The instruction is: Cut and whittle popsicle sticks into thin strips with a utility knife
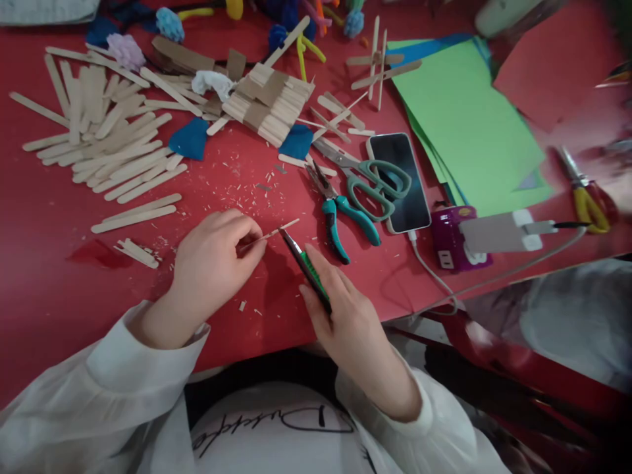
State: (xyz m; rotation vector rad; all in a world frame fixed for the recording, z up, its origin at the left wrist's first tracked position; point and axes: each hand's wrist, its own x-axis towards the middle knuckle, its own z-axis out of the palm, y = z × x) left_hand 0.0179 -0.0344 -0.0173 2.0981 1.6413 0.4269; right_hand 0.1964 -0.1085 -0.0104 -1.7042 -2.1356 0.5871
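Apparently mid-trim, the left hand (217,260) pinches a stick (290,224), the right hand (348,313) grips a knife (316,278), blade (291,241) at the stick; another cut would need a steady pinch

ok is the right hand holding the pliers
No, the right hand holds a knife, while the pliers lie on the red table.

There is one cutter (312,273), one phone (413,197), one pair of teal pliers (332,195) and one of green scissors (352,166)

The head camera looks down from nearby
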